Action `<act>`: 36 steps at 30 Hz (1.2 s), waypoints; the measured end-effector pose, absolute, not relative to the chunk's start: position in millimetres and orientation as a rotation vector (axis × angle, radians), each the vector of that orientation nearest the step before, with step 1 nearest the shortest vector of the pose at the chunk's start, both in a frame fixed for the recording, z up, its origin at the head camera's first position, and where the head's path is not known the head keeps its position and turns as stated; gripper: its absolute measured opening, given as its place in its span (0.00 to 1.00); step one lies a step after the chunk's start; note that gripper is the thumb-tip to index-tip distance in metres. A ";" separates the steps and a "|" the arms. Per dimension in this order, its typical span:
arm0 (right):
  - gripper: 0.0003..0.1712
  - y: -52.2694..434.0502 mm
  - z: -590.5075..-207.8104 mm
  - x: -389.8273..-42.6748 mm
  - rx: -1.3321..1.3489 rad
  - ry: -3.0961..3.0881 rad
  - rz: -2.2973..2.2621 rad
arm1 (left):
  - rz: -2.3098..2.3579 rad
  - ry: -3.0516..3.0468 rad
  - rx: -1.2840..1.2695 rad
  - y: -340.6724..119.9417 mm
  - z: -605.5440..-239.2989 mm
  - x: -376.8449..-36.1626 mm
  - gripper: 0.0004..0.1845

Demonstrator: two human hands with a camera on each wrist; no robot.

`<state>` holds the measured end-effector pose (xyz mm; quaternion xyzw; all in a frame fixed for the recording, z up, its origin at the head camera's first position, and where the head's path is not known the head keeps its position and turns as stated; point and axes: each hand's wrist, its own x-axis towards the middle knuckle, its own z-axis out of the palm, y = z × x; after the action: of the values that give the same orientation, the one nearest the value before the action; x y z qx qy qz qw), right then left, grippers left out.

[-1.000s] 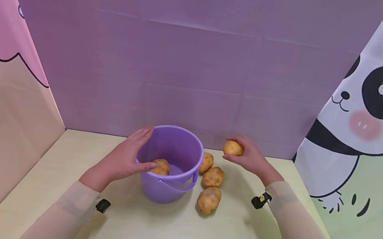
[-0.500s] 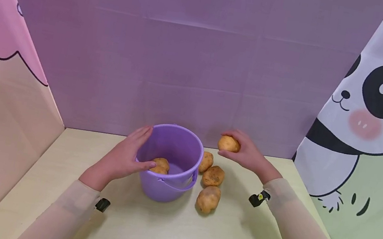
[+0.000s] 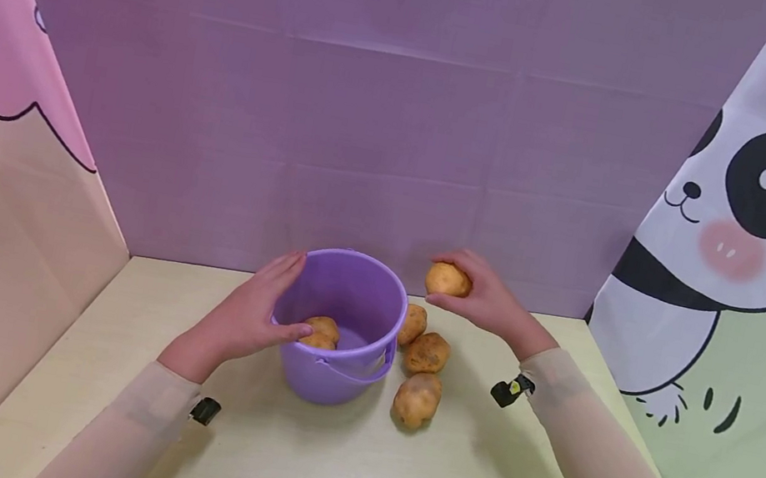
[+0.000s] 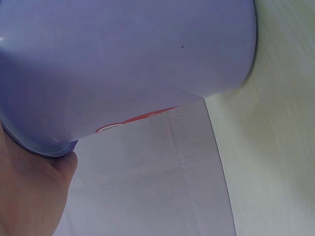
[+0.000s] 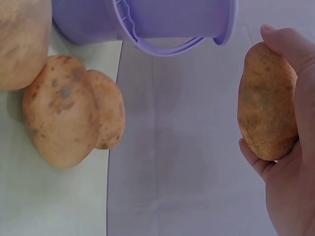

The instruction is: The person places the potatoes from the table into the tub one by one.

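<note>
A purple bucket [image 3: 327, 382] stands upright on the table, its handle hanging down on the right. My left hand [image 3: 249, 320] holds its left rim, thumb over the near edge and fingers along the far side. Inside the bucket lie potatoes [image 3: 322, 332], partly hidden by the thumb and wall; their count cannot be told. My right hand [image 3: 492, 301] grips a potato [image 3: 448, 279] in the air, to the right of the bucket and above its rim. In the right wrist view, thumb and fingers clasp the ends of this potato [image 5: 268, 103].
Three potatoes lie in a row right of the bucket: a near potato [image 3: 417, 401], a middle potato [image 3: 427, 354] and a far potato [image 3: 412, 325] beside the bucket wall. A purple backdrop [image 3: 387, 121] rises behind the pale table [image 3: 313, 473]. Printed panels stand at both sides.
My right hand has moved left and slightly upward with its potato, nearer the bucket. The left hand, the bucket and the potatoes on the table have stayed put.
</note>
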<state>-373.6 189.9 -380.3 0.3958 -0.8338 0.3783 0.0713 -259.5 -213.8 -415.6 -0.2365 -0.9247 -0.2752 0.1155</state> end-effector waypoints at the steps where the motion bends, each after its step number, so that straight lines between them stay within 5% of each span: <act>1: 0.33 188.3 -379.7 -373.8 1.197 -2.500 1.134 | -0.805 -2.708 -0.693 -213.8 -415.7 -259.4 0.60; 36: 0.34 126.8 -352.6 -365.7 1.476 -2.385 1.130 | -0.806 -2.711 -0.687 -212.3 -414.8 -259.0 0.60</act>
<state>-365.7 126.8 -352.6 0.4873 -0.7873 0.3732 0.0588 -259.0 -212.3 -414.8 -0.2343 -0.9253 -0.2751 0.1154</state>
